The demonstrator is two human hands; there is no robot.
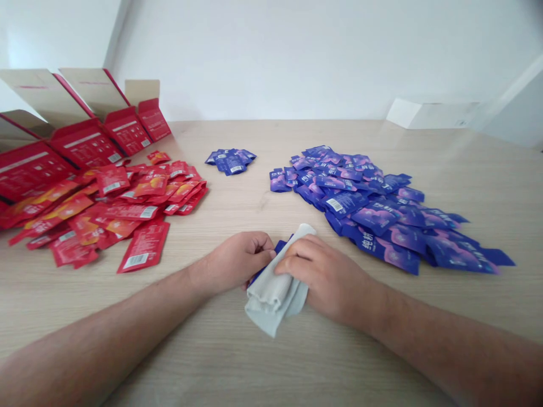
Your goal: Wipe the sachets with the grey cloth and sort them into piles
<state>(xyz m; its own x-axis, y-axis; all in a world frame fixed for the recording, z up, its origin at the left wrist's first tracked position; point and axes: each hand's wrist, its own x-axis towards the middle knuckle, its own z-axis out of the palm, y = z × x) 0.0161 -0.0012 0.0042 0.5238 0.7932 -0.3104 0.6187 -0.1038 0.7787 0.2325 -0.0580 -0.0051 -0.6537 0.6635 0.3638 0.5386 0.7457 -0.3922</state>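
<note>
Near the table's middle, my left hand is closed on a blue packet, which is mostly hidden under a cloth. My right hand grips that folded pale cloth and presses it against the packet. The cloth's lower end hangs loose between my hands. Beyond my right hand spreads a large pile of blue and purple packets. A small group of blue packets lies farther back, left of the middle.
Red and orange packets are heaped on the left side of the table. Behind them stand several open red boxes with raised flaps. A white box sits at the back right, near the wall.
</note>
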